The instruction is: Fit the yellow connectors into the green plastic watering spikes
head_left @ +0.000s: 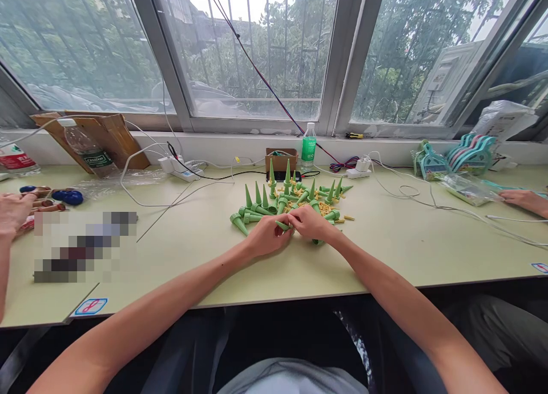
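My left hand (266, 237) is closed around a green plastic cone-shaped spike (282, 226), whose pointed part shows between the fingers. My right hand (311, 222) meets it at the fingertips, pinched together; what lies in that pinch is hidden. Just beyond both hands spreads a pile of similar green spikes (238, 222), some upright with their tips up and others on their sides. Small yellow pieces (349, 217) are scattered among them, a few at the pile's right edge.
Behind the pile stand a small cardboard box (281, 154) and a green-labelled bottle (309, 147). White cables (411, 191) and power strips (358, 172) run along the window side. Other people's hands are at the far left (15, 211) and far right (524, 200), near teal hangers (471, 154).
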`<state>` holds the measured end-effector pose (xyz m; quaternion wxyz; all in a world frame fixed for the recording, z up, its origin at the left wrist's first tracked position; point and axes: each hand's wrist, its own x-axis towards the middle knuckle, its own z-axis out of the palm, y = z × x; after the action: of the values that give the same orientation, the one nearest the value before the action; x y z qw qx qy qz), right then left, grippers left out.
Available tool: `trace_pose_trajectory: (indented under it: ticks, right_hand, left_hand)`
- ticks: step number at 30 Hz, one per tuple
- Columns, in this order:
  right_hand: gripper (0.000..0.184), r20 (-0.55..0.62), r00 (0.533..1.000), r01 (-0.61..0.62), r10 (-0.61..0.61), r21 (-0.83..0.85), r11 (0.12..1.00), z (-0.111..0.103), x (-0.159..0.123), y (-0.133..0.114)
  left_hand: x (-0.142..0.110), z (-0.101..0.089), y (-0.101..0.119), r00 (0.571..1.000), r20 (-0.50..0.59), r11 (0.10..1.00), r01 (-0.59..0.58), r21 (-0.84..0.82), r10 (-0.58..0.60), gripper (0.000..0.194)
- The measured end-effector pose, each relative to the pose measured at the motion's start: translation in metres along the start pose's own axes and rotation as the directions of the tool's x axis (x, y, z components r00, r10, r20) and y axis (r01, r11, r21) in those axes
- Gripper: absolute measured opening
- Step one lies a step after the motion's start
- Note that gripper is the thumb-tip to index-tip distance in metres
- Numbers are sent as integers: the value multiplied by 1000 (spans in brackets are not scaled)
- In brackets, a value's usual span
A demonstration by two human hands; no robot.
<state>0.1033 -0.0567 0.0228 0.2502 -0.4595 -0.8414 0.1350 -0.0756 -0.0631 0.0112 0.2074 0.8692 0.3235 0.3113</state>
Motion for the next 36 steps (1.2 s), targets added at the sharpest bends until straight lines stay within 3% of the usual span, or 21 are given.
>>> trace_pose_trajectory:
  ticks: [36]
  right_hand:
    - [38, 0, 1000, -4, 4, 9, 1000, -1, -1, -1]
  left_hand:
    - [-1, 0, 4, 999, -29, 1000, -14, 4, 14, 11]
